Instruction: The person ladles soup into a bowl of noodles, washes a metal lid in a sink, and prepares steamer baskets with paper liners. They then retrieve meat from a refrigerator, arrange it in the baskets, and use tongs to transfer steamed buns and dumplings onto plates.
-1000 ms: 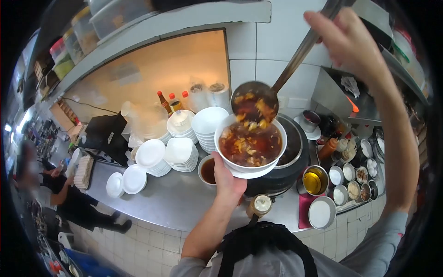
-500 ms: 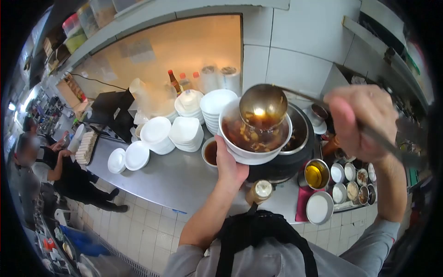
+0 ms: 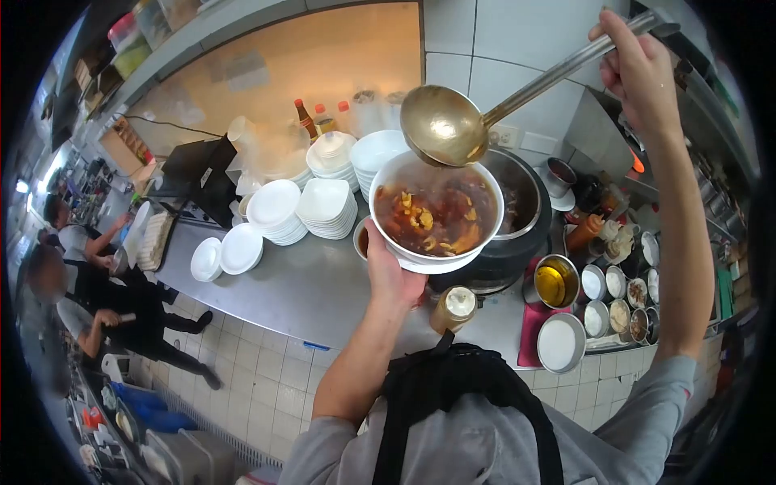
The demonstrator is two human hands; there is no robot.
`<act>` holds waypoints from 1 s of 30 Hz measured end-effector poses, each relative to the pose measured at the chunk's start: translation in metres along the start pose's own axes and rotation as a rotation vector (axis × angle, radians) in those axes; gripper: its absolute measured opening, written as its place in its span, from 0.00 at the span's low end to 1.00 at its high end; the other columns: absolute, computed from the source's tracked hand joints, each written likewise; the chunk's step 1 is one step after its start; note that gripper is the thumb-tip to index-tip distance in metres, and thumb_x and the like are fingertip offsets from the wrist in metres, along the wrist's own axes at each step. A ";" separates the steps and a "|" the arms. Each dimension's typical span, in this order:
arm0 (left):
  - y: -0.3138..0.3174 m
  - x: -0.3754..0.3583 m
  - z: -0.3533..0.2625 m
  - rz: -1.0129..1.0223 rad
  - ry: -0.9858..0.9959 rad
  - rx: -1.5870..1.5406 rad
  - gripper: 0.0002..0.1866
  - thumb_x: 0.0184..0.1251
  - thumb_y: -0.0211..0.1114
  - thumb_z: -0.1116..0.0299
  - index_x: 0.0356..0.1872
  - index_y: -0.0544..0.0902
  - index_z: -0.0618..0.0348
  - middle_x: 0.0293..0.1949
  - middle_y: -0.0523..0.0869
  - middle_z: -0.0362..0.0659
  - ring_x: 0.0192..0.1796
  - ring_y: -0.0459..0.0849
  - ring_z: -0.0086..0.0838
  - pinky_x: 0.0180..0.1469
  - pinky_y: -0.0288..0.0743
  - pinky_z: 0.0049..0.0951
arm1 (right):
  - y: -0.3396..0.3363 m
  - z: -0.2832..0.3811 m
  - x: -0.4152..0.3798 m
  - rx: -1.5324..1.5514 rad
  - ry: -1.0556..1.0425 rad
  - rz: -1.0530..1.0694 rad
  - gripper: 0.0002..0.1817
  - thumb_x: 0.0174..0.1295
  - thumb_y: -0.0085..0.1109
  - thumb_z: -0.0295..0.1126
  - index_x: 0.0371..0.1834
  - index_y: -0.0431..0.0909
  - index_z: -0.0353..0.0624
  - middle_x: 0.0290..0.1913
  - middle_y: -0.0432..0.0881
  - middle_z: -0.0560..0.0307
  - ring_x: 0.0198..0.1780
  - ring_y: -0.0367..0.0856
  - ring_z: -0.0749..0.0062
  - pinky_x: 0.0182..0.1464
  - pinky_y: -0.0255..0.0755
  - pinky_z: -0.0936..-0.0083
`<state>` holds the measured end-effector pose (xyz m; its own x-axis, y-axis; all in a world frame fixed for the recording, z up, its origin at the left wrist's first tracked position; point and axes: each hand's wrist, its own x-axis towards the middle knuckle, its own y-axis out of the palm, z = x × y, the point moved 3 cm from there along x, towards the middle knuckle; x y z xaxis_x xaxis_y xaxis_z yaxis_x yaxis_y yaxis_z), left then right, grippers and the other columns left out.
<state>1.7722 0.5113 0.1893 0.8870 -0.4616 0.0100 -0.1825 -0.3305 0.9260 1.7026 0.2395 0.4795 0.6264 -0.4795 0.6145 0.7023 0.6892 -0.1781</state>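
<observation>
My left hand (image 3: 392,271) is closed under a white bowl (image 3: 378,218) and supports it together with the white plate beneath. Dark reddish-brown soup (image 3: 428,212) with yellowish pieces fills the bowl, and steam rises from it. Raised high at the right, my right hand (image 3: 643,81) grips the handle of a large metal ladle (image 3: 444,125). The ladle's scoop is tipped over the far side of the bowl, and its inside appears nearly drained. Behind the bowl stands a round dark pot (image 3: 525,190), partly hidden by it.
Stacks of white bowls and plates (image 3: 275,208) stand on the steel counter (image 3: 299,295) at left. To the right are a metal container of yellow oil (image 3: 551,284), a jar (image 3: 455,309) and several small seasoning tins (image 3: 618,315). Other people (image 3: 121,291) stand at the far left.
The ladle has gone up and tipped further, with its contents now in the bowl. My right hand has risen and moved back. The bowl has shifted slightly left.
</observation>
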 end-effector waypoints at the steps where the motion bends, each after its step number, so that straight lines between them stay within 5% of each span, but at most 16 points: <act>1: 0.002 -0.002 -0.001 -0.001 0.004 0.001 0.30 0.84 0.41 0.48 0.76 0.63 0.55 0.74 0.68 0.48 0.74 0.68 0.46 0.75 0.65 0.51 | -0.001 -0.009 0.000 0.003 -0.001 0.003 0.15 0.73 0.59 0.41 0.39 0.84 0.38 0.20 0.68 0.69 0.20 0.68 0.86 0.20 0.55 0.85; 9: -0.005 -0.011 -0.005 -0.046 -0.025 0.030 0.35 0.82 0.38 0.39 0.76 0.63 0.53 0.75 0.67 0.48 0.75 0.67 0.48 0.75 0.64 0.54 | -0.025 -0.060 -0.006 0.287 0.164 -0.101 0.16 0.71 0.60 0.40 0.42 0.83 0.34 0.21 0.65 0.69 0.22 0.68 0.83 0.21 0.52 0.84; 13: -0.015 -0.023 -0.015 -0.119 0.010 0.071 0.32 0.82 0.41 0.44 0.75 0.66 0.55 0.72 0.71 0.49 0.73 0.70 0.47 0.73 0.67 0.53 | -0.046 -0.064 -0.017 0.200 0.133 -0.135 0.18 0.72 0.59 0.42 0.41 0.83 0.35 0.19 0.65 0.70 0.21 0.68 0.83 0.21 0.53 0.83; 19: -0.036 -0.048 -0.036 -0.170 0.168 0.159 0.26 0.81 0.43 0.55 0.70 0.69 0.60 0.68 0.76 0.49 0.69 0.76 0.43 0.69 0.74 0.47 | -0.028 -0.089 -0.049 -0.391 -0.125 -0.079 0.26 0.75 0.54 0.50 0.30 0.86 0.38 0.12 0.74 0.63 0.16 0.72 0.82 0.22 0.64 0.77; 20: -0.038 -0.053 -0.038 -0.177 0.171 0.156 0.26 0.81 0.43 0.55 0.70 0.69 0.60 0.68 0.76 0.49 0.69 0.76 0.43 0.69 0.74 0.47 | -0.018 -0.096 -0.058 -0.449 -0.131 -0.084 0.28 0.75 0.55 0.50 0.27 0.86 0.35 0.11 0.75 0.57 0.16 0.74 0.77 0.23 0.67 0.73; 22: -0.039 -0.063 -0.044 -0.253 0.236 0.202 0.26 0.81 0.44 0.56 0.70 0.70 0.62 0.67 0.76 0.49 0.68 0.77 0.42 0.69 0.74 0.45 | -0.001 -0.129 -0.072 -0.599 -0.425 -0.006 0.25 0.72 0.62 0.39 0.18 0.82 0.33 0.15 0.76 0.40 0.16 0.77 0.51 0.21 0.67 0.62; 23: -0.038 -0.069 -0.047 -0.271 0.247 0.200 0.27 0.80 0.45 0.56 0.70 0.70 0.63 0.67 0.77 0.49 0.68 0.77 0.42 0.69 0.75 0.45 | 0.010 -0.142 -0.080 -0.640 -0.603 0.024 0.24 0.71 0.63 0.36 0.15 0.79 0.34 0.17 0.77 0.40 0.18 0.78 0.46 0.20 0.67 0.58; 26: -0.048 -0.086 -0.057 -0.209 0.221 0.209 0.27 0.80 0.45 0.55 0.71 0.69 0.61 0.67 0.77 0.49 0.68 0.77 0.42 0.69 0.74 0.47 | 0.028 -0.177 -0.114 -0.720 -0.645 0.290 0.19 0.73 0.60 0.35 0.23 0.81 0.35 0.20 0.78 0.41 0.20 0.79 0.45 0.21 0.69 0.57; 28: -0.060 -0.092 -0.061 -0.166 0.272 0.070 0.27 0.81 0.45 0.53 0.72 0.69 0.59 0.67 0.77 0.48 0.68 0.77 0.43 0.69 0.73 0.49 | 0.043 -0.175 -0.131 -0.687 -0.610 0.270 0.17 0.74 0.58 0.36 0.28 0.81 0.36 0.21 0.80 0.41 0.22 0.80 0.45 0.21 0.70 0.58; 29: -0.069 -0.097 -0.062 -0.213 0.295 0.088 0.27 0.81 0.45 0.52 0.71 0.70 0.59 0.67 0.77 0.48 0.68 0.77 0.43 0.70 0.72 0.50 | 0.046 -0.184 -0.138 -0.695 -0.424 0.334 0.17 0.75 0.56 0.37 0.32 0.83 0.35 0.23 0.81 0.43 0.23 0.81 0.47 0.22 0.71 0.59; 30: -0.076 -0.100 -0.066 -0.251 0.313 0.099 0.28 0.81 0.44 0.52 0.71 0.70 0.58 0.67 0.77 0.47 0.68 0.77 0.43 0.70 0.72 0.50 | 0.047 -0.196 -0.137 -0.670 -0.616 0.357 0.18 0.77 0.54 0.38 0.38 0.84 0.33 0.24 0.83 0.44 0.21 0.81 0.49 0.22 0.70 0.62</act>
<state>1.7256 0.6371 0.1424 0.9925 -0.0891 -0.0834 0.0299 -0.4853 0.8739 1.7164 0.2311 0.2362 0.6871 0.1970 0.6993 0.6714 0.1956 -0.7148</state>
